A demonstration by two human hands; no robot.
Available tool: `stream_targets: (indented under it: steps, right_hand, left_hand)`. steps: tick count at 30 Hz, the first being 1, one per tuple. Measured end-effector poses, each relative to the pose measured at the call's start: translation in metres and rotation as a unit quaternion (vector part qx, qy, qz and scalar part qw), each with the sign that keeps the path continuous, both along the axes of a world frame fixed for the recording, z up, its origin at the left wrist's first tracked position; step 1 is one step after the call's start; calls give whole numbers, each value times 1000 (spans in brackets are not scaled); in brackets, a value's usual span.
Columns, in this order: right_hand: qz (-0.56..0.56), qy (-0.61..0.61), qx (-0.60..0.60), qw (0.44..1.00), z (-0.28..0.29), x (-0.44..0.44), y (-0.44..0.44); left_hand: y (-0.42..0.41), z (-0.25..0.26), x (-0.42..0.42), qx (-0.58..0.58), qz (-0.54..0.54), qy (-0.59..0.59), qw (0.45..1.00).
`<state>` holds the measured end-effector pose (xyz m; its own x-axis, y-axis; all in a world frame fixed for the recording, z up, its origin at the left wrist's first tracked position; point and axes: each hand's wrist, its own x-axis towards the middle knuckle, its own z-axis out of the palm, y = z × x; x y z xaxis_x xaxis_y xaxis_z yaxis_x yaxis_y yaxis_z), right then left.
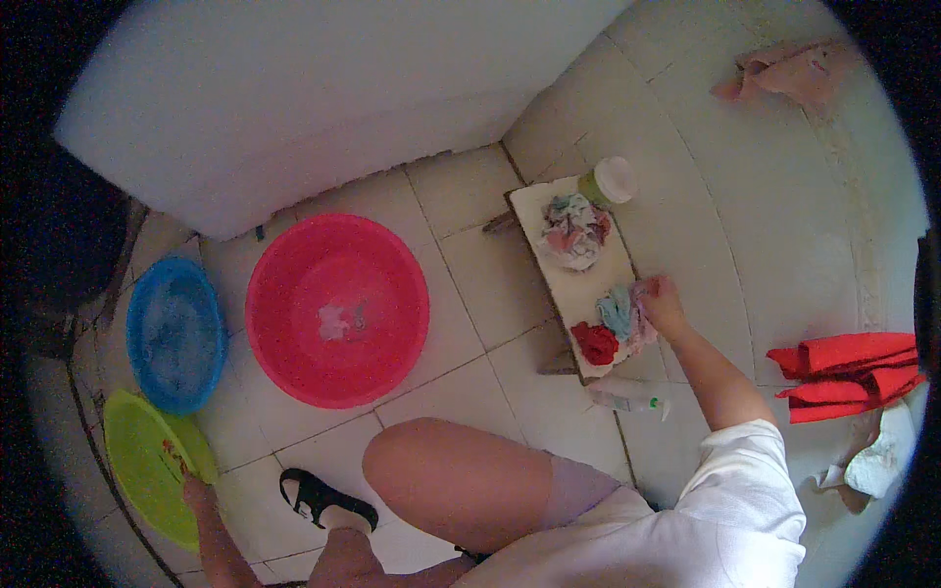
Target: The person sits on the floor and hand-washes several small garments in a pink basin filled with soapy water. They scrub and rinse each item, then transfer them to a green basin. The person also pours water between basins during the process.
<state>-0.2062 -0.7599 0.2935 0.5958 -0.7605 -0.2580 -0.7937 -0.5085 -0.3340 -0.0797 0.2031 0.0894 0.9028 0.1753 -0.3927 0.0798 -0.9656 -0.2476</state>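
Observation:
My right hand point(664, 307) is closed on a pale pink cloth point(643, 327) at the edge of a low white-topped bench point(595, 290). Beside that cloth on the bench lie a crumpled light-blue cloth point(616, 310) and a bunched red cloth point(595, 343). A heap of mixed pale cloths point(575, 234) sits farther up the same bench. On the other side, my left hand point(198, 492) reaches to a lime-green basin point(136, 470). Something small and reddish shows by its fingers; whether they grip it or the basin is unclear.
A large pink-red basin point(301, 287) and a blue basin point(176, 334) stand on the tiled floor point(470, 309). A green-and-white tub point(614, 181) is at the bench's far end, and a clear bottle point(625, 399) near its close end. Red cloth point(845, 371) hangs at right.

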Motion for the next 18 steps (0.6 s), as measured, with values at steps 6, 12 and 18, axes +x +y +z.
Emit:
stream_targets:
  steps: [6, 12, 18]
  right_hand:
    - [116, -8, -10, 993, -30, -41, -10]
    - [145, 152, -64, 976, -54, -29, -15]
    - [120, 61, -134, 982, -34, -14, -9]
  left_hand:
    - [-43, -1, -31, -23, 82, 3, 996]
    - [-91, 9, -58, -142, 121, -55, 981]
    - [-141, 26, -59, -89, 36, -27, 995]
